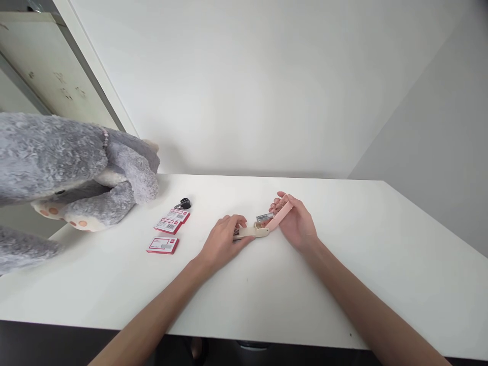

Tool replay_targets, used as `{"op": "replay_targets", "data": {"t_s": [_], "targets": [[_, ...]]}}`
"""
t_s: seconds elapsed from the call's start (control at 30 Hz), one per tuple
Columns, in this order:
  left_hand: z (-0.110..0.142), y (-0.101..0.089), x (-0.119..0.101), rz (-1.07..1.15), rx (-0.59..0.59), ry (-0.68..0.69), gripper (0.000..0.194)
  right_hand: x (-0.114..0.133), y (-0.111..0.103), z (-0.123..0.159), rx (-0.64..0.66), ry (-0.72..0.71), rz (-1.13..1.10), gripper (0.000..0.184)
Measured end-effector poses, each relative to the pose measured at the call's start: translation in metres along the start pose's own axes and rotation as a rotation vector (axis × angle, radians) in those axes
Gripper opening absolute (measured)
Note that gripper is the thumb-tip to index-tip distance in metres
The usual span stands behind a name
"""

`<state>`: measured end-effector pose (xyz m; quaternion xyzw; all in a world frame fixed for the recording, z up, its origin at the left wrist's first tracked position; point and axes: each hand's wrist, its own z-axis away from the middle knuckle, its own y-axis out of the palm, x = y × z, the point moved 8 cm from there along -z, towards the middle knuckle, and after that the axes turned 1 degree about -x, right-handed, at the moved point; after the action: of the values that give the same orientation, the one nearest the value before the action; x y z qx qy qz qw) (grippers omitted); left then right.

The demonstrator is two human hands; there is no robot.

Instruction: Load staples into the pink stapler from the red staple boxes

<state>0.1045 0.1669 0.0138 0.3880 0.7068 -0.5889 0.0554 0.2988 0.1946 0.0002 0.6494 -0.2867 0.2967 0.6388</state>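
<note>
A stapler (261, 232) with a cream base and a pink top arm lies opened wide on the white table (244, 290). My left hand (223, 239) grips the cream base, thumb along its near side. The pink arm, swung back to the right, is held in the fingers of my right hand (297, 223). Between the two halves the metal staple channel (265, 217) shows, raised above the base. Left of my left hand lie red-and-white staple boxes: one nearer box (162, 245) and two overlapping ones (168, 225) behind it.
Beyond the boxes lies a small black object (183, 204) with a metal part, perhaps a staple remover. A big grey plush toy (76, 157) leans over the table's left end. A white wall (259, 91) stands along the back edge.
</note>
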Motion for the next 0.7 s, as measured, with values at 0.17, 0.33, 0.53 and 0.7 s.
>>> {"op": "replay_targets", "data": {"t_s": [0.17, 0.33, 0.53, 0.7], "targets": [[0.000, -0.003, 0.012, -0.019, -0.049, -0.075, 0.025, -0.001, -0.015, -0.006, -0.091, 0.004, -0.028, 0.024], [0.001, -0.006, 0.017, -0.008, -0.073, -0.103, 0.026, 0.001, -0.032, -0.013, -0.168, -0.056, 0.094, 0.026], [0.000, -0.014, 0.012, -0.055, -0.145, -0.062, 0.023, 0.007, -0.047, -0.014, -0.289, -0.169, 0.462, 0.025], [-0.001, -0.021, 0.007, -0.120, -0.205, 0.004, 0.022, 0.004, -0.047, -0.014, -0.277, -0.184, 0.669, 0.025]]}}
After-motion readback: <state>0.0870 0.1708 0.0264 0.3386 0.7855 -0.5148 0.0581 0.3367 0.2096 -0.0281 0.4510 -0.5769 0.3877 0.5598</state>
